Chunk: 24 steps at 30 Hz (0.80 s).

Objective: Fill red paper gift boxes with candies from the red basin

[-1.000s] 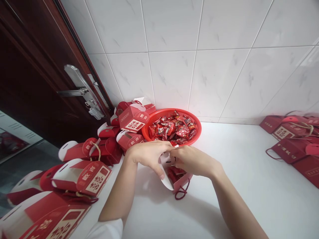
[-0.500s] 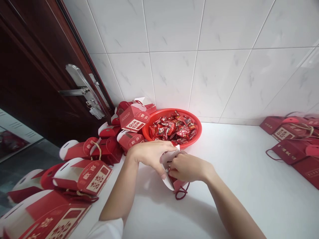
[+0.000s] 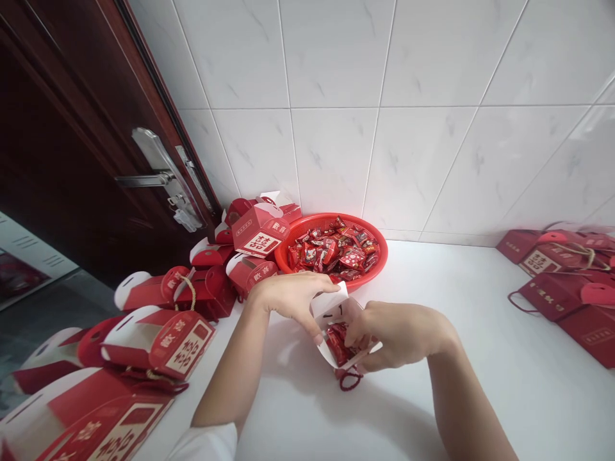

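Observation:
A small open candy box [image 3: 342,296] with white inner walls stands in front of me, red-wrapped candies [image 3: 337,339] inside it. My left hand [image 3: 291,299] is closed on the box's left side, thumb at the near edge and fingers toward the far edge. At its right side, my right hand [image 3: 401,336] pinches the white flap, fingertips inside the opening and thumb outside. A dark red cord loop [image 3: 350,383] hangs from the near side. Just beyond the hands lies a red plastic basket [image 3: 377,272] of wrapped candies [image 3: 331,251].
Several red-and-white boxes [image 3: 182,349] crowd the left side, some stacked [image 3: 262,230] beside the basket. More dark red boxes [image 3: 567,307] sit at the right on the white tabletop [image 3: 461,288]. A tiled wall [image 3: 336,153] rises behind, and a dark door [image 3: 72,128] stands at left.
My right hand has drawn back to the right out of the box and now holds its right flap outward, so the candies inside show. My left hand stays on the left side.

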Each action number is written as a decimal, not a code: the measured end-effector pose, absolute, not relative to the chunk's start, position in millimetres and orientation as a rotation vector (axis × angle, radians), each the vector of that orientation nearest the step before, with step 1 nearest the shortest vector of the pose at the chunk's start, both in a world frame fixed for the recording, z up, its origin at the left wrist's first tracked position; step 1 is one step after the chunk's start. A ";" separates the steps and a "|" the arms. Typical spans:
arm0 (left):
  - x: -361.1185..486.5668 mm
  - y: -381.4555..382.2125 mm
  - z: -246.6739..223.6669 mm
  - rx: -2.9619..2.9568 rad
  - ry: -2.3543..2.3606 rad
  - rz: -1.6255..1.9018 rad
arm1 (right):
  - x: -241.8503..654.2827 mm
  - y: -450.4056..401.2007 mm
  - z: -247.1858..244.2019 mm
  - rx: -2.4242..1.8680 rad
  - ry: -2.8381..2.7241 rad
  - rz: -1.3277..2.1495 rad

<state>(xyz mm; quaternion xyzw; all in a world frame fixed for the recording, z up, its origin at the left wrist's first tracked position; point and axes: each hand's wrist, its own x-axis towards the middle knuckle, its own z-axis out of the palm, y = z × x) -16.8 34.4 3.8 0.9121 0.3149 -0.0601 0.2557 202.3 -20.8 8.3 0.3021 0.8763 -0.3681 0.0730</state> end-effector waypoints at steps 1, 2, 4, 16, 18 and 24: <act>-16.7 34.1 3.4 2.479 0.858 -0.162 | 205.3 -22.4 11.6 0.984 2.612 -1.090; -16.7 33.8 3.1 2.480 0.861 -0.159 | 207.5 -23.2 14.1 1.071 2.581 -1.074; -16.8 32.8 2.8 2.481 0.871 -0.148 | 211.1 -22.9 17.2 1.252 2.538 -1.055; 14.6 13.2 11.6 2.495 0.668 0.210 | 235.8 -25.9 20.1 1.379 2.721 -1.066; 27.0 10.1 5.4 2.487 0.658 0.075 | 234.4 -26.0 20.4 1.401 2.694 -1.028; 49.0 9.8 -24.1 2.385 0.736 -0.542 | 226.9 -25.8 20.7 1.344 2.679 -0.959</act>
